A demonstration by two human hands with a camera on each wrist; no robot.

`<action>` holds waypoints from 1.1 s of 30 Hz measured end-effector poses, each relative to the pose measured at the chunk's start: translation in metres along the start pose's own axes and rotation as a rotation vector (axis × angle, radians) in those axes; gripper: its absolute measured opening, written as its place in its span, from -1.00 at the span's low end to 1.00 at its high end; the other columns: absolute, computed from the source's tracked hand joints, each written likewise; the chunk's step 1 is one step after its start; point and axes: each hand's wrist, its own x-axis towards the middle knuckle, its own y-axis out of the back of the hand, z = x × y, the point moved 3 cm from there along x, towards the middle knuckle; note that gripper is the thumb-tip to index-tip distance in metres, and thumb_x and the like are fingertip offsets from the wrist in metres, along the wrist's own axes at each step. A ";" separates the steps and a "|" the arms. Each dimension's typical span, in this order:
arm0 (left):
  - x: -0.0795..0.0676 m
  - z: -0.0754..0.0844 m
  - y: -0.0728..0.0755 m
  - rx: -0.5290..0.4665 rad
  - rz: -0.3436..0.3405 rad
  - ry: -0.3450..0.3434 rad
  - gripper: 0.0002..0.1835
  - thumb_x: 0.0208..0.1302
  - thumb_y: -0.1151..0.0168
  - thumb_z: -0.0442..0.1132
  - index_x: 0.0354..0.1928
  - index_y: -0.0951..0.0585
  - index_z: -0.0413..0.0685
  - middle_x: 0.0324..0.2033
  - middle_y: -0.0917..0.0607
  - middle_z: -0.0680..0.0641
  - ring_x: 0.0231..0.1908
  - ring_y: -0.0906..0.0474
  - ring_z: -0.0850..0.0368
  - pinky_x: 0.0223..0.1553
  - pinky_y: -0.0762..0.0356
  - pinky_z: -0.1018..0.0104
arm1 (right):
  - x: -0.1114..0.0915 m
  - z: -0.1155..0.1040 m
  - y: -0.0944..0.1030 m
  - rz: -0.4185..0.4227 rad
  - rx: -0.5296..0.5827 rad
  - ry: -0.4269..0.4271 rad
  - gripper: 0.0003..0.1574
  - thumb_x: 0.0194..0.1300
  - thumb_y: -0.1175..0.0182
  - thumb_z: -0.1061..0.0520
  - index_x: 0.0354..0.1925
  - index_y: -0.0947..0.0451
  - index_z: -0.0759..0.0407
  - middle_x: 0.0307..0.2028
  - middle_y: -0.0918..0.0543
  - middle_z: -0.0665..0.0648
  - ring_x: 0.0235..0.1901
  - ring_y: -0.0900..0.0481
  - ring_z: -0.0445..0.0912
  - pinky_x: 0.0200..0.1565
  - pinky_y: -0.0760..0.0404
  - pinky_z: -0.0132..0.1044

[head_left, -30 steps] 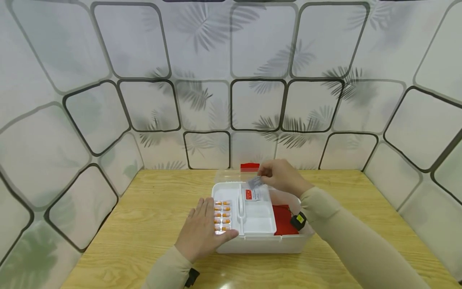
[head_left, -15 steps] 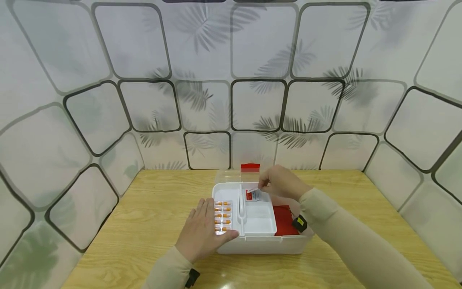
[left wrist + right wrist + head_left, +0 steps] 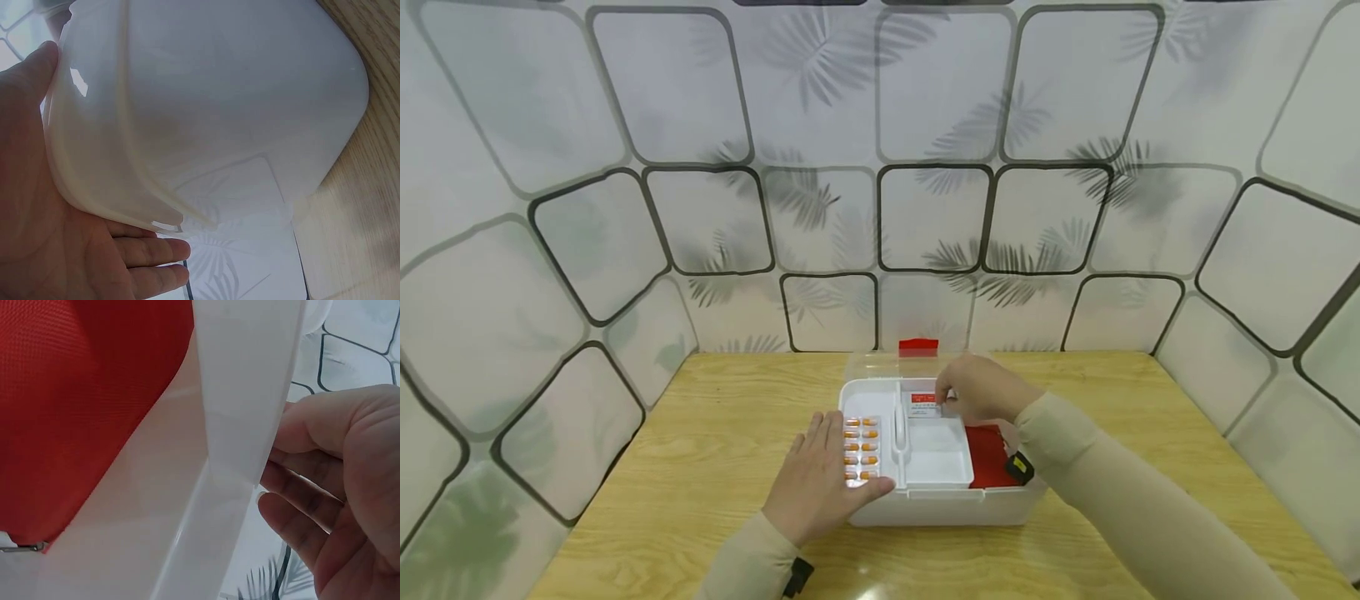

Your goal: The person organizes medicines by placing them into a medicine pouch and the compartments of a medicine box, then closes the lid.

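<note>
A white plastic box (image 3: 936, 510) holds a white tray (image 3: 938, 473) with compartments and a central handle (image 3: 900, 429). My left hand (image 3: 816, 479) rests against the box's left side, fingers straight and thumb over the front rim; the left wrist view shows the palm along the wall. A blister pack (image 3: 870, 447) of orange capsules lies in the tray's left part. My right hand (image 3: 976, 387) reaches into the back right compartment, thumb and fingers pinching the right edge of a small red-and-white sachet (image 3: 922, 406). In the right wrist view the tray wall hides its fingertips.
Beside the tray, inside the box, lies a red fabric pouch (image 3: 81, 394) with a zipper pull (image 3: 28, 548). A clear lid (image 3: 874, 364) with a red latch (image 3: 918, 347) stands open behind. The wooden table (image 3: 737, 433) meets a patterned curtain (image 3: 827, 308).
My right hand has lowered the sachet from above the tray into the back right compartment, where its red-and-white face now shows. The left hand has stayed in place.
</note>
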 end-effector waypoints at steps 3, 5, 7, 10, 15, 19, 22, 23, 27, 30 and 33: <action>0.000 -0.001 -0.001 -0.003 0.002 0.000 0.28 -0.02 0.06 0.63 0.37 -0.17 -0.43 0.33 -0.28 -0.36 0.35 -0.16 -0.27 0.24 -0.23 -0.21 | -0.001 0.001 0.000 0.023 0.029 -0.016 -0.78 0.18 -0.22 0.22 -0.44 -0.71 -0.10 -0.43 -0.64 -0.19 -0.41 -0.49 -0.22 -0.22 -0.56 -0.27; 0.000 -0.001 -0.001 -0.003 0.000 0.000 0.29 -0.02 0.06 0.64 0.38 -0.16 -0.43 0.34 -0.27 -0.36 0.35 -0.15 -0.27 0.24 -0.23 -0.22 | -0.003 0.003 0.000 0.042 0.048 -0.033 -0.76 0.18 -0.19 0.23 -0.41 -0.71 -0.10 -0.41 -0.64 -0.21 -0.37 -0.52 -0.23 -0.19 -0.57 -0.27; 0.000 -0.001 0.000 -0.003 0.001 0.001 0.29 -0.02 0.06 0.64 0.38 -0.16 -0.43 0.34 -0.27 -0.36 0.36 -0.15 -0.27 0.24 -0.22 -0.22 | -0.005 0.005 0.002 0.061 0.086 -0.044 -0.75 0.18 -0.17 0.24 -0.37 -0.73 -0.07 -0.39 -0.66 -0.19 -0.35 -0.54 -0.22 -0.18 -0.58 -0.25; 0.000 -0.001 0.000 -0.004 0.002 0.004 0.28 -0.02 0.03 0.63 0.38 -0.16 -0.42 0.34 -0.27 -0.36 0.36 -0.14 -0.26 0.25 -0.22 -0.21 | -0.009 0.009 0.005 0.101 0.125 -0.033 -0.75 0.22 -0.17 0.25 -0.30 -0.74 -0.01 -0.35 -0.69 -0.15 -0.30 -0.59 -0.20 -0.16 -0.60 -0.23; 0.000 -0.001 0.000 -0.002 -0.003 0.005 0.27 -0.02 0.02 0.62 0.38 -0.16 -0.42 0.35 -0.26 -0.35 0.36 -0.14 -0.26 0.26 -0.20 -0.21 | -0.023 0.020 0.020 0.162 0.211 -0.021 -0.80 0.27 -0.20 0.24 -0.19 -0.73 0.10 -0.24 -0.72 -0.03 -0.19 -0.64 -0.10 -0.12 -0.62 -0.12; -0.001 -0.001 0.000 0.000 0.002 0.001 0.27 -0.01 0.03 0.62 0.38 -0.17 -0.43 0.34 -0.27 -0.36 0.36 -0.14 -0.26 0.26 -0.20 -0.21 | -0.040 0.040 0.030 0.217 0.260 -0.064 -0.81 0.29 -0.20 0.20 -0.16 -0.71 0.11 -0.21 -0.72 0.01 -0.17 -0.65 -0.07 -0.12 -0.63 -0.09; -0.001 -0.001 0.000 0.007 0.005 -0.007 0.27 0.00 0.06 0.62 0.37 -0.18 -0.44 0.33 -0.28 -0.36 0.35 -0.15 -0.27 0.25 -0.22 -0.20 | -0.060 0.061 0.033 0.249 0.279 -0.130 -0.80 0.31 -0.21 0.16 -0.13 -0.69 0.14 -0.20 -0.72 0.02 -0.18 -0.65 -0.06 -0.12 -0.62 -0.08; -0.001 -0.001 0.000 0.008 0.007 -0.009 0.27 0.00 0.07 0.63 0.37 -0.18 -0.44 0.33 -0.28 -0.37 0.35 -0.16 -0.27 0.25 -0.22 -0.20 | -0.068 0.068 0.033 0.254 0.288 -0.156 -0.78 0.32 -0.21 0.14 -0.11 -0.68 0.15 -0.20 -0.71 0.03 -0.19 -0.65 -0.06 -0.13 -0.62 -0.08; 0.000 0.000 0.000 0.002 0.010 -0.012 0.26 0.01 0.06 0.62 0.36 -0.18 -0.45 0.33 -0.28 -0.37 0.35 -0.16 -0.27 0.25 -0.22 -0.21 | -0.104 0.101 0.032 0.225 0.420 -0.305 -0.58 0.38 -0.16 -0.02 0.04 -0.59 0.24 -0.16 -0.70 0.12 -0.19 -0.65 -0.03 -0.18 -0.63 -0.11; 0.000 0.000 0.000 -0.002 0.007 -0.007 0.26 0.01 0.04 0.61 0.36 -0.18 -0.45 0.32 -0.29 -0.37 0.35 -0.16 -0.28 0.25 -0.22 -0.21 | -0.133 0.126 0.025 0.176 0.583 -0.426 -0.36 0.41 -0.09 -0.13 0.18 -0.46 0.35 -0.07 -0.66 0.24 -0.14 -0.64 0.02 -0.16 -0.63 -0.12; 0.001 0.001 0.000 -0.004 -0.006 -0.002 0.26 0.01 0.05 0.61 0.37 -0.18 -0.45 0.33 -0.28 -0.37 0.35 -0.15 -0.28 0.25 -0.21 -0.21 | -0.164 0.152 0.012 0.129 0.712 -0.542 -0.19 0.43 -0.03 -0.18 0.24 -0.32 0.51 -0.04 -0.62 0.28 -0.11 -0.63 0.04 -0.11 -0.63 -0.15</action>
